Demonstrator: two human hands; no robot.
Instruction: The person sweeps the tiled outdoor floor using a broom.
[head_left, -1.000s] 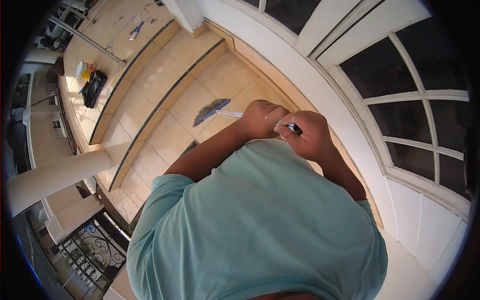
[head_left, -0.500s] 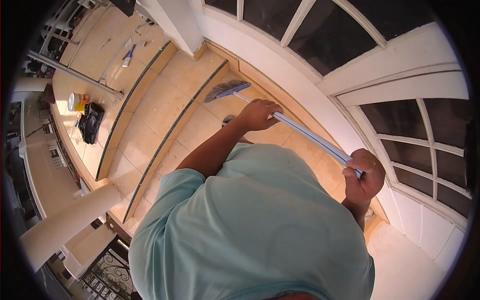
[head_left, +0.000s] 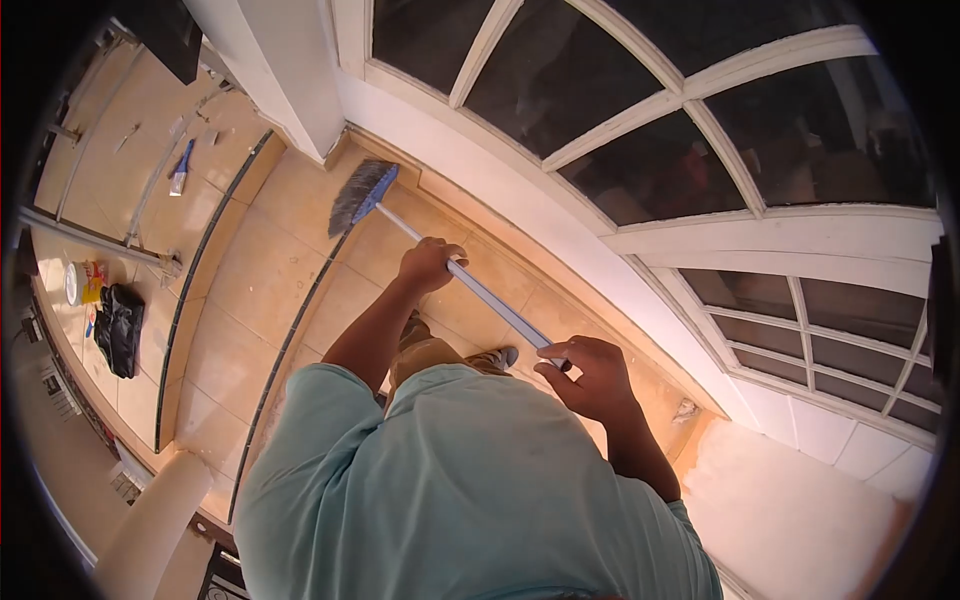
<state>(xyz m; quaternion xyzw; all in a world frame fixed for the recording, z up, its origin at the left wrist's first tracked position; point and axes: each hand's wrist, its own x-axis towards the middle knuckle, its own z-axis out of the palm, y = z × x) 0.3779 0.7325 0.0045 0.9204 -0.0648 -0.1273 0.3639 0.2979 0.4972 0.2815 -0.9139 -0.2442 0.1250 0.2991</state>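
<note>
I hold a broom with both hands. Its blue head with grey bristles (head_left: 362,197) is at the edge of a tiled step, close to the base of a white pillar. My left hand (head_left: 432,265) is closed round the pale handle (head_left: 497,306) partway down. Near the handle's top end, my right hand (head_left: 590,376) grips it with the fingers curled and the thumb along it. The handle slants across in front of my body, with the broom head far left. Below it, part of my legs and a shoe (head_left: 492,358) show on the tiles.
Tiled steps (head_left: 230,270) with dark edging drop away to the left. A black bag (head_left: 120,330), a white-and-yellow tub (head_left: 85,283) and a blue-handled brush (head_left: 183,167) lie lower down, near a metal frame (head_left: 100,238). White-framed windows (head_left: 640,130) line the right side.
The broom head has swung left, from the step's inner side to its edge by the pillar. Both hands have moved left with the handle, and my view has turned and shifted.
</note>
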